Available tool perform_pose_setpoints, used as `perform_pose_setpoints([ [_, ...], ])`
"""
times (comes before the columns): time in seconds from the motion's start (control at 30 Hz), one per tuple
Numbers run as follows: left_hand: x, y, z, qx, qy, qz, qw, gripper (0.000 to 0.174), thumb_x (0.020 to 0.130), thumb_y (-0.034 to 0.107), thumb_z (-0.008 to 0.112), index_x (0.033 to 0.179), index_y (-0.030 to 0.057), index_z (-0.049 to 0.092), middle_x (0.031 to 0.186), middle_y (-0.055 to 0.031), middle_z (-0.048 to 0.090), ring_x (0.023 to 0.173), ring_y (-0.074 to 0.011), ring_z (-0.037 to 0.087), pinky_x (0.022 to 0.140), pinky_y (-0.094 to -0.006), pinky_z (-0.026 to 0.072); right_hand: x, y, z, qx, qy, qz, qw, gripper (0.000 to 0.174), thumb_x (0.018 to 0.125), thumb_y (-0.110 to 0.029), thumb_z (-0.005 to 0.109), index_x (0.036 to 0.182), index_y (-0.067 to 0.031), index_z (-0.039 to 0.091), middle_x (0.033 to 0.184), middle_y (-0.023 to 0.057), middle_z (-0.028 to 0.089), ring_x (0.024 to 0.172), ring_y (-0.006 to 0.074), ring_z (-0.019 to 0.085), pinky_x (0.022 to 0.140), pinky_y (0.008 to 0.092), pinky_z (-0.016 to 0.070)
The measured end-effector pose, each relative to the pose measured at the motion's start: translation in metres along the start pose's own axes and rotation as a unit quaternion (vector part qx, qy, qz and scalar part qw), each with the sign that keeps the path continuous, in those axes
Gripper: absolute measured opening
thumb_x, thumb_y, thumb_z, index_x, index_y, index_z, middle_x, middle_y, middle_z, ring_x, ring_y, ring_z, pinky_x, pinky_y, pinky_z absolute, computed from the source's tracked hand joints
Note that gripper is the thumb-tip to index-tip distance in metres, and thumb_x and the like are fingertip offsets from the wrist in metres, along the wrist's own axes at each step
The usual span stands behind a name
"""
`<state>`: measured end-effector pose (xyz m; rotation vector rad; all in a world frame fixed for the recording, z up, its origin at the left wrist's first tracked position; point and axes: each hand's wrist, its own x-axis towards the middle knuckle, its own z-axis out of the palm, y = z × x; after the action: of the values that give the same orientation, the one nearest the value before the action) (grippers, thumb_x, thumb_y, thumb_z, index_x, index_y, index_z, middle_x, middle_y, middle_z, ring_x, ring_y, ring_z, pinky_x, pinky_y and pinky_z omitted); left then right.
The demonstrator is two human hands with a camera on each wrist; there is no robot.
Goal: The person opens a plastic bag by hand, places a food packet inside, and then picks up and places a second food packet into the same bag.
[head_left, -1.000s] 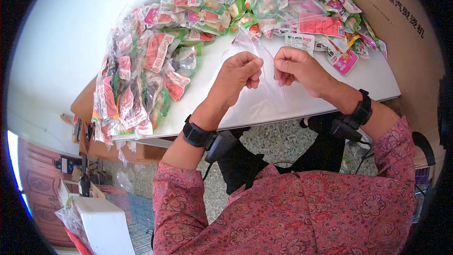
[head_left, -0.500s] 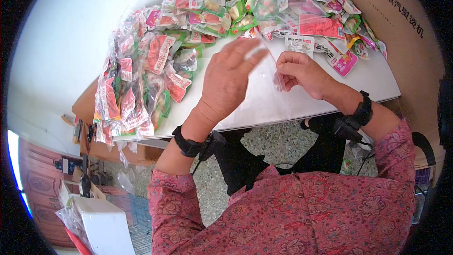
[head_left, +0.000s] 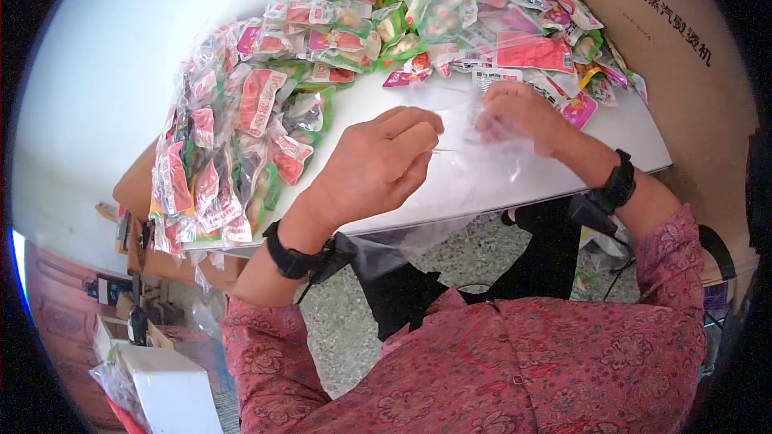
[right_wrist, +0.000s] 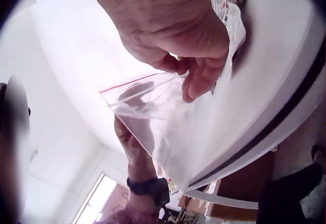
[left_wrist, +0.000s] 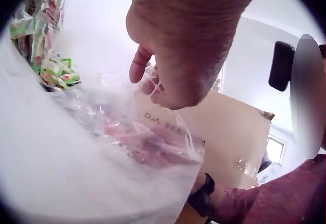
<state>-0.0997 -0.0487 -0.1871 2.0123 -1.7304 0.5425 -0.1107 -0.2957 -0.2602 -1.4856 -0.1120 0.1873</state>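
A clear plastic zip bag [head_left: 503, 170] with a red line along its mouth [right_wrist: 133, 83] stretches between both hands over the white table [head_left: 386, 217]. My left hand [head_left: 374, 165] has its fingers curled and pinches the film on the left. The right hand [head_left: 523, 118] grips the bag's upper edge between thumb and fingers, overlapped by the film in the head view. In the right wrist view the left hand [right_wrist: 131, 142] shows behind the bag. Its lower part hangs past the table's front edge in the head view.
Sealed food packets [head_left: 257, 100] in several bundles are heaped along the left side of the table. More packets [head_left: 531, 48] pile up at the back right. A large cardboard box [head_left: 683, 112] stands to the right. A white box [head_left: 173, 390] is at lower left.
The left hand lifted off its spot beside the right hand, then moved left and toward the body with the bag's film. The right hand stayed near its place. The bag is spread wider.
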Motion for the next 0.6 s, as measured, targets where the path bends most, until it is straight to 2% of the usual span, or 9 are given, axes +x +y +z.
perform_pose_setpoints([
  [0.07, 0.003, 0.007, -0.012, -0.067, -0.062, -0.068, 0.994, 0.012, 0.07, -0.004, 0.053, 0.078, 0.0028, 0.047, 0.08, -0.009, 0.054, 0.069, -0.0278, 0.054, 0.057, -0.0321, 0.0434, 0.011, -0.004, -0.014, -0.032, 0.013, -0.04, 0.999, 0.01, 0.08, -0.014, 0.051, 0.078, -0.0051, 0.051, 0.071, 0.0055, 0.056, 0.061, 0.0116, 0.054, 0.059, 0.0267, 0.0462],
  [0.13, 0.009, -0.001, -0.01, -0.05, -0.034, -0.052, 0.997, 0.011, 0.071, -0.003, 0.053, 0.079, 0.0024, 0.047, 0.076, -0.0089, 0.053, 0.065, -0.0254, 0.053, 0.056, -0.031, 0.0422, 0.012, -0.017, -0.017, -0.107, 0.058, -0.093, 0.988, 0.013, 0.082, -0.017, 0.051, 0.083, -0.0042, 0.053, 0.076, 0.0055, 0.058, 0.066, 0.0115, 0.054, 0.063, 0.0273, 0.0463],
  [0.2, 0.015, -0.014, -0.01, -0.033, -0.006, -0.038, 0.999, 0.01, 0.073, -0.003, 0.053, 0.08, 0.0019, 0.047, 0.072, -0.0089, 0.052, 0.061, -0.0231, 0.052, 0.055, -0.0299, 0.041, 0.008, -0.026, -0.023, -0.091, 0.024, -0.043, 0.995, 0.017, 0.083, -0.015, 0.05, 0.094, -0.004, 0.055, 0.084, 0.0069, 0.058, 0.074, 0.0154, 0.055, 0.067, 0.0297, 0.0458],
  [0.23, 0.016, -0.022, -0.01, -0.04, -0.008, -0.089, 0.995, 0.009, 0.075, -0.001, 0.053, 0.081, 0.0019, 0.047, 0.071, -0.0084, 0.051, 0.061, -0.0192, 0.05, 0.054, -0.0279, 0.04, 0.008, -0.026, -0.028, -0.336, -0.007, -0.166, 0.927, 0.02, 0.078, -0.012, 0.049, 0.096, -0.0045, 0.054, 0.094, 0.0082, 0.057, 0.088, 0.0207, 0.053, 0.076, 0.0323, 0.0437],
  [0.27, 0.017, -0.029, -0.011, -0.047, -0.009, -0.14, 0.989, 0.007, 0.076, 0.0, 0.053, 0.082, 0.0018, 0.048, 0.07, -0.008, 0.05, 0.06, -0.0153, 0.048, 0.054, -0.0258, 0.0389, 0.008, -0.026, -0.032, -0.554, -0.038, -0.276, 0.784, 0.025, 0.074, -0.009, 0.049, 0.098, -0.005, 0.053, 0.103, 0.0095, 0.056, 0.102, 0.0261, 0.051, 0.084, 0.0348, 0.0416],
  [0.3, 0.02, -0.033, -0.015, -0.067, -0.023, -0.172, 0.983, 0.006, 0.08, 0.006, 0.054, 0.083, 0.0022, 0.05, 0.07, -0.004, 0.05, 0.061, -0.0099, 0.044, 0.054, -0.0223, 0.037, 0.003, -0.031, -0.03, -0.554, -0.04, -0.275, 0.785, 0.025, 0.074, -0.009, 0.049, 0.098, -0.005, 0.053, 0.103, 0.0095, 0.056, 0.102, 0.0261, 0.051, 0.084, 0.0348, 0.0416],
  [0.37, 0.021, -0.044, -0.012, -0.096, 0.0, -0.201, 0.975, 0.009, 0.081, 0.01, 0.054, 0.082, 0.0024, 0.05, 0.065, -0.0055, 0.048, 0.058, -0.0114, 0.046, 0.053, -0.0244, 0.0384, -0.012, -0.042, -0.023, -0.779, -0.099, -0.258, 0.563, 0.029, 0.071, -0.008, 0.051, 0.099, -0.0062, 0.052, 0.113, 0.0105, 0.05, 0.113, 0.0286, 0.042, 0.091, 0.039, 0.037],
  [0.47, 0.029, -0.058, -0.002, -0.161, 0.044, -0.211, 0.963, 0.018, 0.085, 0.019, 0.054, 0.081, 0.0016, 0.051, 0.058, -0.0028, 0.044, 0.055, -0.0073, 0.044, 0.051, -0.0232, 0.0381, -0.006, -0.023, -0.029, -0.763, -0.064, -0.378, 0.52, 0.029, 0.07, -0.011, 0.052, 0.098, -0.008, 0.052, 0.116, 0.0091, 0.047, 0.113, 0.0258, 0.041, 0.089, 0.039, 0.0377],
  [0.6, 0.041, -0.076, 0.022, -0.277, 0.127, -0.29, 0.907, 0.01, 0.085, 0.01, 0.05, 0.084, 0.0008, 0.05, 0.062, 0.0014, 0.046, 0.057, -0.0054, 0.044, 0.053, -0.0202, 0.0379, 0.023, -0.021, -0.031, -0.746, -0.113, -0.383, 0.533, 0.029, 0.069, -0.013, 0.052, 0.097, -0.0085, 0.054, 0.107, 0.007, 0.053, 0.102, 0.0228, 0.049, 0.085, 0.0374, 0.0392],
])
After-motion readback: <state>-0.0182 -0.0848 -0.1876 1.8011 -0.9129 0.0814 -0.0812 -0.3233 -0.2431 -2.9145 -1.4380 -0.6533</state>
